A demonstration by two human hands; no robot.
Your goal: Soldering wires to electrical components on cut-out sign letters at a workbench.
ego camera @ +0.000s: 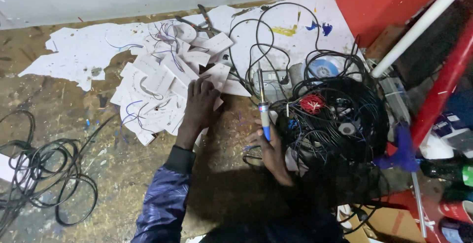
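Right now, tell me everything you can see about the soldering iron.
The soldering iron is a slim pen-shaped tool with a blue, plastic-looking handle, a pale collar and a thin metal shaft. It points tip-up, away from the person, nearly upright in the picture. The right hand grips the lower handle. It sits between the white cards and the tangle of black wires. Its cord cannot be traced.

This is looking like a small electronics repair workshop. A soldering iron [264,112] is standing over a scuffed, stained wooden bench [123,164], with a heap of tangled black wires [335,120] lying on the right, small white circuit boards [157,95] spreading across the middle and pliers [199,22] resting at the far edge.
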